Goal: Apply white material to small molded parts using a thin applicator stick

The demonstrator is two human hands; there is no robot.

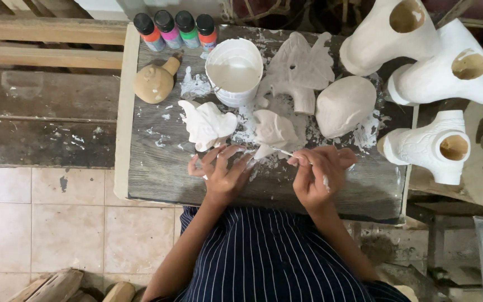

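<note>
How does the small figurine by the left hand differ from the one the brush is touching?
The white figurine is bright white all over; the pale figurine is a duller, greyish off-white. The white one stands by the left hand, which touches its base; the pale one meets the brush held in the right hand. Both are small, similar in size, and stand on the paint-spattered table.

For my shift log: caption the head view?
Right hand holds thin paintbrush to small white clay figurine; left hand steadies it.
</note>
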